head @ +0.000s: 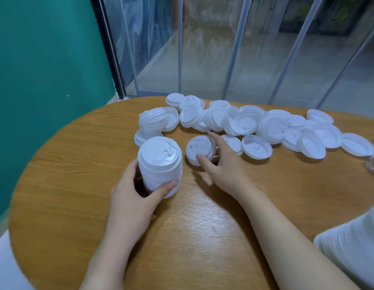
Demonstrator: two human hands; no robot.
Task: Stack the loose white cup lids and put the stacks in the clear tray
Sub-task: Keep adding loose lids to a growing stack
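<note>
A big round wooden table [77,160] carries everything. Across its far edge lies a long heap of loose white lids [255,124], some face up, some upside down, many on top of each other. A small tipped stack [153,120] lies at the left end of the heap. Near the table's middle stands a tall stack of lids [160,166]. The left hand [136,197] grips it low down, thumb in front, the other fingers hidden behind. The right hand [221,164] reaches over a single lid [199,149] and pinches it, a bit blurry. Something clear [373,164] is cut off at the right edge.
</note>
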